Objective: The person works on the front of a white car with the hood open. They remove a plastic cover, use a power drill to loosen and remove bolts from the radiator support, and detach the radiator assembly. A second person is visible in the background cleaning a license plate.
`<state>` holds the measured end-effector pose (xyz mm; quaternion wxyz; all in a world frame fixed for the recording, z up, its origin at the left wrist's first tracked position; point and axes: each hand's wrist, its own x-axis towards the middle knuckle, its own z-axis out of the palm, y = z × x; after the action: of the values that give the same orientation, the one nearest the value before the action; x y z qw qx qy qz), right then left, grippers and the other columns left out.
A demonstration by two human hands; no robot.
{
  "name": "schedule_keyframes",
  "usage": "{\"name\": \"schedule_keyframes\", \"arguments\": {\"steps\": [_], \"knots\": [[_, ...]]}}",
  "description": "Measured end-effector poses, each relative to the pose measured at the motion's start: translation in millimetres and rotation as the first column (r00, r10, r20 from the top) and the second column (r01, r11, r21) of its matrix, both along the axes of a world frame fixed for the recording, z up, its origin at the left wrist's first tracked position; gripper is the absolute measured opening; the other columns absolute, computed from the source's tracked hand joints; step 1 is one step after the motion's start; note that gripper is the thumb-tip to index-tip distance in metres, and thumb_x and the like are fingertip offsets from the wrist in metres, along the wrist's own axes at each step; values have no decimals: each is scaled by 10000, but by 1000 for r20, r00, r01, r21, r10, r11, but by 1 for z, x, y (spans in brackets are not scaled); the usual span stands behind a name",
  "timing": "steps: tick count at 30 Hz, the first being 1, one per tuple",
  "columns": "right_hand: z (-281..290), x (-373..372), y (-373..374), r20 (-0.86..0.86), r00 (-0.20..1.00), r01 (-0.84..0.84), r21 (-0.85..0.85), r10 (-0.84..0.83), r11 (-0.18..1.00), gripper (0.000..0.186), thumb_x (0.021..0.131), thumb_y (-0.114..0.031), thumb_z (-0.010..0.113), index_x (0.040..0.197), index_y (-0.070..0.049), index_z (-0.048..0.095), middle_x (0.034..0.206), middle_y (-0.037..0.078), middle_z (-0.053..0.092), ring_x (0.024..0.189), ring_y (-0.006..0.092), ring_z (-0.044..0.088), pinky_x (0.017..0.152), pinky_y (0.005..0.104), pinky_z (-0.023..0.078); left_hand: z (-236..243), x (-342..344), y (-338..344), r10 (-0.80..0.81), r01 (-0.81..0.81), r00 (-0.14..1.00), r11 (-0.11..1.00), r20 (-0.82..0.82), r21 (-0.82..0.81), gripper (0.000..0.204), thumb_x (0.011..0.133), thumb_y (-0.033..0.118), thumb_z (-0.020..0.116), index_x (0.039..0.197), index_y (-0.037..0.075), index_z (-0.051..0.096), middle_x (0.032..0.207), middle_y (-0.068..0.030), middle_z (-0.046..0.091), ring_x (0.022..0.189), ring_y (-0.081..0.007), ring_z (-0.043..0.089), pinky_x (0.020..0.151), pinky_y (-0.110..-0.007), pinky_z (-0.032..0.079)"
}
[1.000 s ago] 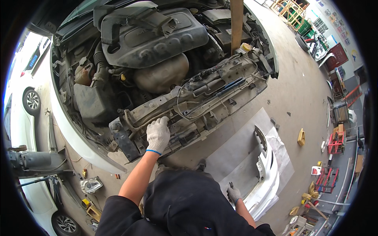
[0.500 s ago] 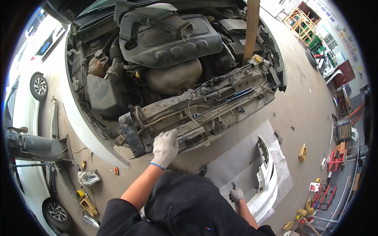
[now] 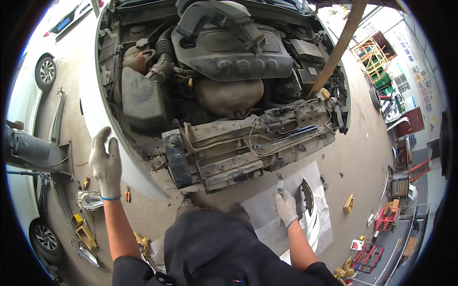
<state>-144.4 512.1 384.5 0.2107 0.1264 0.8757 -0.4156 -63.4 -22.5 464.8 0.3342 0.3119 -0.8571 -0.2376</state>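
My left hand (image 3: 105, 164), in a pale knit glove, is raised beside the white fender (image 3: 143, 183) on the car's left side in my view, fingers apart and holding nothing; whether it touches the panel is unclear. My right hand (image 3: 286, 207), gloved too, grips a small metal tool (image 3: 280, 184) upright, below the grimy front crossmember (image 3: 229, 169). The open engine bay, with its black engine cover (image 3: 229, 57), fills the upper middle. A detached white bumper (image 3: 312, 233) lies on a pale sheet (image 3: 322, 190) on the floor, behind my right forearm.
A wooden post (image 3: 338, 47) leans up from the engine bay. At left are a white car (image 3: 21, 200), a lift post (image 3: 33, 148), a loose headlamp (image 3: 88, 200) and orange-handled pliers (image 3: 128, 194). Red racks (image 3: 386, 219) and assorted parts line the right wall.
My left hand has left the crossmember and moved left and up toward the fender, its fingers now spread. My right hand has risen with the tool. The view has shifted, too.
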Motion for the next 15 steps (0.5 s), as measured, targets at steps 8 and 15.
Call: {"name": "schedule_keyframes", "arguments": {"steps": [8, 15], "knots": [[-14, 11, -53, -215, 953, -169, 212, 214, 963, 250, 956, -221, 624, 910, 24, 644, 635, 85, 608, 568, 130, 575, 537, 344, 468, -20, -20, -64, 93, -64, 975, 987, 202, -146, 479, 918, 215, 667, 1354, 44, 568, 1415, -182, 547, 1321, -351, 519, 1109, -435, 420], [5, -74, -86, -339, 885, -299, 109, 318, 948, 302, 975, -295, 596, 1025, -9, 679, 776, 254, 660, 814, 451, 668, 694, 489, 509, -42, -44, -61, 87, -59, 948, 993, 307, -100, 562, 882, 285, 685, 1383, 68, 548, 1499, -248, 441, 1388, -403, 444, 1137, -467, 388]]}}
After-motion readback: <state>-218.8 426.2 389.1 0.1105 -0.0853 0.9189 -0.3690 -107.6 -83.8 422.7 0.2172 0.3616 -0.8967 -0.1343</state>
